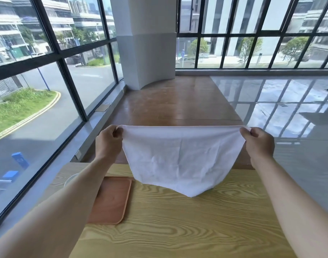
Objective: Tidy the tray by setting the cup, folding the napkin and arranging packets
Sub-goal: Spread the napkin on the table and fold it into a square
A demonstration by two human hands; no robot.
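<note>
A: What are the hands doing?

B: The left hand (109,141) pinches one top corner of the white cloth napkin (179,159). The right hand (258,142) pinches the other corner. The napkin hangs in the air above the yellow wooden table (178,229), pulled flat along the top, its low point just above the wood.

A: What is on the table?

B: A flat orange-brown tray with round corners (113,200) lies on the left. A bit of a round white cup or dish (71,178) peeks out past the left arm.

A: And the room?

B: Big windows with black frames (70,79), a white pillar (146,40), and a shiny floor (271,101).
</note>
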